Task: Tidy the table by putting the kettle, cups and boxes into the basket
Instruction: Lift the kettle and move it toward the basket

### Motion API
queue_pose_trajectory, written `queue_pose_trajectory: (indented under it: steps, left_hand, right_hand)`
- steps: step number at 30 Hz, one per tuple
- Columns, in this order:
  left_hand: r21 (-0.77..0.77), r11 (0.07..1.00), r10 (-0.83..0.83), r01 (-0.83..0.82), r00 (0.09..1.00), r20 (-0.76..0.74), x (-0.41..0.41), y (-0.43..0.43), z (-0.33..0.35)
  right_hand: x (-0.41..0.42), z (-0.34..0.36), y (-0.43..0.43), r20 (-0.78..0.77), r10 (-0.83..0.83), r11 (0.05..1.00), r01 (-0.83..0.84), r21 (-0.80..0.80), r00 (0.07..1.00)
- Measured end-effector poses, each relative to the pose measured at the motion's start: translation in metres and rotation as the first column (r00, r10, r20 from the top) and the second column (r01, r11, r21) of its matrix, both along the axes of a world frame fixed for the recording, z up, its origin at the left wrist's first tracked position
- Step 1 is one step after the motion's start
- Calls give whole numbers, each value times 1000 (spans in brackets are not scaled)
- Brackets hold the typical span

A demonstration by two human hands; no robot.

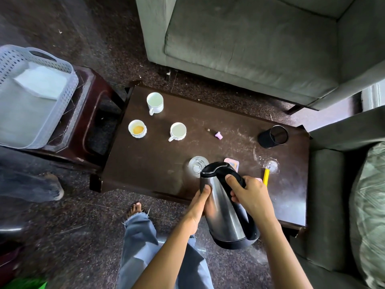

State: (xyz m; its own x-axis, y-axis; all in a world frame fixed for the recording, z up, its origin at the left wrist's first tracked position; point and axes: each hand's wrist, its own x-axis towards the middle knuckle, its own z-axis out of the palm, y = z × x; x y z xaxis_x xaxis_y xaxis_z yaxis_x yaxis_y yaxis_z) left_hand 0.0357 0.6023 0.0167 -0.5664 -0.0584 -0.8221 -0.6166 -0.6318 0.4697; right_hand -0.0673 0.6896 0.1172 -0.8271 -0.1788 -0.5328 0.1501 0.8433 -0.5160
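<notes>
Faded blue-grey jeans [141, 243], loose, with a ragged frayed hem, run from 6 o'clock up to a bare foot [135, 208]. Left hand [200, 203], right hand [251, 195] and both forearms [170, 249] are bare.

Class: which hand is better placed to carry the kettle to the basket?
Probably the right hand: it grips the kettle by its handle; the left hand merely cups the steel body. The basket sits leftward.

Kettle [224, 213]: one is counted.
Cups: three are counted: far cup [155, 102], left cup [137, 128], middle cup [177, 131].
Glasses: two are counted: tumbler [196, 165], other glass [270, 164].
Mesh pot [273, 136]: one is counted.
Pink box [233, 163]: one is made out.
Pencil [266, 176]: one is counted.
Pink cap [218, 135]: one is counted.
Basket [71, 90]: one is counted.
Hands: two are counted: left hand [200, 203], right hand [250, 195].
</notes>
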Motion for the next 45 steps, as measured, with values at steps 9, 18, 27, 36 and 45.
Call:
queue_pose_trajectory:
  steps: [9,18,27,36,45]
  left_hand:
    - [35,999,27,-28,999,25,0,5,6]
    - [49,996,68,-70,997,34,1,10,11]
    - [107,994,37,-38,999,13,-1,10,19]
    - [94,995,22,-23,1000,17,0,11,21]
    - [77,996,29,-35,996,88,-1,10,23]
  right_hand:
    - [-3,10,-6,-22,56,997,-55,46,998]
    - [-5,25,-15,-55,127,987,-120,108,990]
    - [-6,30,-18,-91,157,978,-143,152,983]
    - [-6,34,-19,-79,143,980,-129,154,987]
    - [-7,33,-20,-88,155,974,-137,181,984]
